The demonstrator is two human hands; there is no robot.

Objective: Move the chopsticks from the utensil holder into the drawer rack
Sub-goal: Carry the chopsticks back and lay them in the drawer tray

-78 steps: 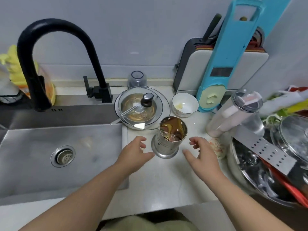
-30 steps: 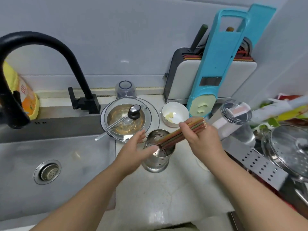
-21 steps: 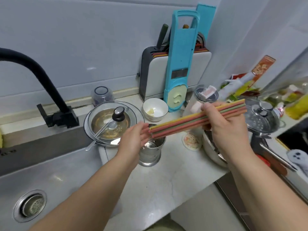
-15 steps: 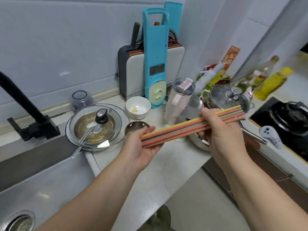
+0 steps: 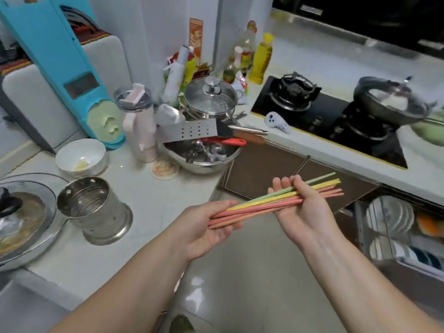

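A bundle of pink, yellow and green chopsticks (image 5: 262, 204) lies level across both my palms, over the floor in front of the counter corner. My left hand (image 5: 206, 228) cups the thick ends. My right hand (image 5: 300, 207) curls its fingers around the thin half, whose tips stick out to the right. The steel utensil holder (image 5: 92, 210) stands with nothing in it on the white counter at the left. At the lower right an open drawer rack (image 5: 396, 227) under the stove counter shows stacked plates and bowls.
A steel bowl of utensils (image 5: 204, 155), a lidded pot (image 5: 211, 98), a white bowl (image 5: 80, 156) and a pink jug (image 5: 139, 126) crowd the counter corner. A glass lid (image 5: 21, 217) lies at the left. A gas hob (image 5: 336, 116) with a wok sits at the right.
My right hand drew the chopsticks out of the holder and my left hand took the other end. Both hands and my view swung right, away from the sink toward the open rack.
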